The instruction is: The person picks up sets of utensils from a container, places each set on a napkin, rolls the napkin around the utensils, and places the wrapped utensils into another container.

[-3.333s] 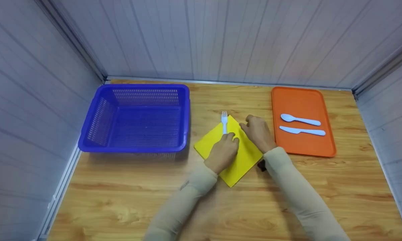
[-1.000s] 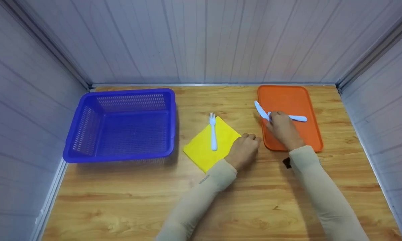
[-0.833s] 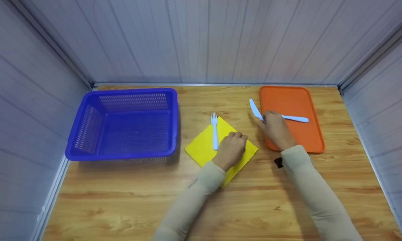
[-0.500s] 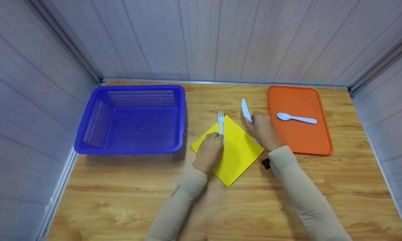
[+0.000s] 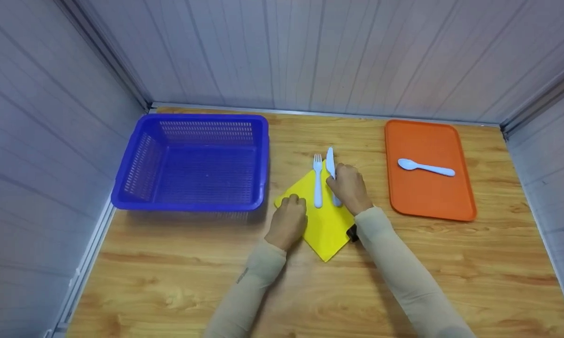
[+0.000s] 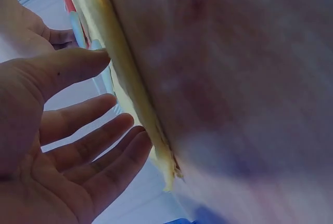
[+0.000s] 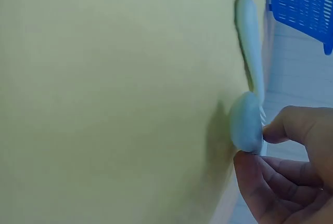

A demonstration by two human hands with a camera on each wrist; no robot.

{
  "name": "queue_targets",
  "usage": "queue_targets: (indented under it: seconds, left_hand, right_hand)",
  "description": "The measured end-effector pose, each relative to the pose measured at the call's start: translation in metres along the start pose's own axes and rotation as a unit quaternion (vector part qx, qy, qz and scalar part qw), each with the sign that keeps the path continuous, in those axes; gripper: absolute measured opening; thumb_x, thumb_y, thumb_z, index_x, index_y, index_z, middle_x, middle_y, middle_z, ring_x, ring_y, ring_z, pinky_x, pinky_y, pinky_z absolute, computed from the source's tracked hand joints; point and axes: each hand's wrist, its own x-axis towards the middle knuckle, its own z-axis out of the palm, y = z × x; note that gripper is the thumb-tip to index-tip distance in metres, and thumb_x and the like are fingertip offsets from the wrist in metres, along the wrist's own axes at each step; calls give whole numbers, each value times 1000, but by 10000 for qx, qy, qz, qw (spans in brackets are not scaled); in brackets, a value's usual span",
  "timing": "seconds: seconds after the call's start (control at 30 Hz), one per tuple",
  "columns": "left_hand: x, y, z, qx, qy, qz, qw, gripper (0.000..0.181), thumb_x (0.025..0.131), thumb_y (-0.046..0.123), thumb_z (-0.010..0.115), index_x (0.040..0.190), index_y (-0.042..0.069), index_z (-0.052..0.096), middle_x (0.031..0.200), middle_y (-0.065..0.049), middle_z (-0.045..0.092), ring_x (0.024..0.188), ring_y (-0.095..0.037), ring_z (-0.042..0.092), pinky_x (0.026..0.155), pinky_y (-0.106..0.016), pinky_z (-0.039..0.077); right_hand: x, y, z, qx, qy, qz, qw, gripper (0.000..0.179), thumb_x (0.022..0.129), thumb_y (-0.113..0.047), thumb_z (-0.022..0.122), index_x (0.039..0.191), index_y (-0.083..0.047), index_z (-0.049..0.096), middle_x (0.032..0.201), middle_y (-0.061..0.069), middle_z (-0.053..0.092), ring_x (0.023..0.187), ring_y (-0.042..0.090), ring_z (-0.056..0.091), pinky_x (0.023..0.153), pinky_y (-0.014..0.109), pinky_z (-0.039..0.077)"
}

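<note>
A yellow napkin [image 5: 323, 239] lies turned cornerwise on the wooden table, with a white plastic fork [image 5: 318, 188] on it, tines past the upper edge. My right hand [image 5: 350, 188] pinches a white plastic knife [image 5: 330, 159] between thumb and fingers, just right of the fork and roughly parallel to it. In the right wrist view the knife's handle [image 7: 246, 125] end is close over the napkin and casts a shadow on it. At the napkin's left corner rests my left hand [image 5: 289, 220]; its fingers [image 6: 99, 130] are loosely spread, tips at the napkin's edge.
An orange tray [image 5: 427, 202] at the right holds a white plastic spoon [image 5: 425, 167]. To the left stands a blue perforated basket [image 5: 188, 206] with nothing in it. Pale panel walls [image 5: 291, 56] close off the table's back and sides.
My right hand has carried the knife leftward from the tray to over the napkin. The left hand has shifted across the napkin to its left corner, off the fork.
</note>
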Motion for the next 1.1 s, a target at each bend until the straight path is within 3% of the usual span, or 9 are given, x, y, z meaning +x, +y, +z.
queue_targets:
  seconds: [0.2,0.5,0.73,1.1]
  left_hand:
    - [0,4,0,-146,-250,-136,9995,13,88,9,70,97,-2,69,95,-14,59,86,-29,59,62,-35,57]
    - [3,5,-1,-172,-408,-152,9989,19,89,12,72,102,-2,70,101,-14,59,92,-30,60,68,-35,58]
    - [2,3,0,-201,-399,-209,9988,20,89,12,73,103,-3,70,102,-14,59,94,-30,60,69,-35,58]
    - [-1,0,0,-148,-276,-225,9993,16,89,10,71,99,-3,71,97,-14,59,90,-30,60,66,-35,58]
  right_hand:
    - [1,0,4,-327,-21,-16,9995,17,91,-6,61,75,-2,57,64,7,50,51,18,52,44,28,44]
    - [2,-5,3,-80,-343,223,9991,17,95,-11,61,81,-1,60,70,9,57,57,19,60,48,29,50]
    - [3,-7,6,-64,-312,214,9993,20,95,-11,63,77,-1,62,68,9,57,55,18,59,47,28,50]
    - [2,-12,9,-82,-593,477,9971,18,96,-16,63,88,0,65,75,8,59,61,17,60,50,26,49]
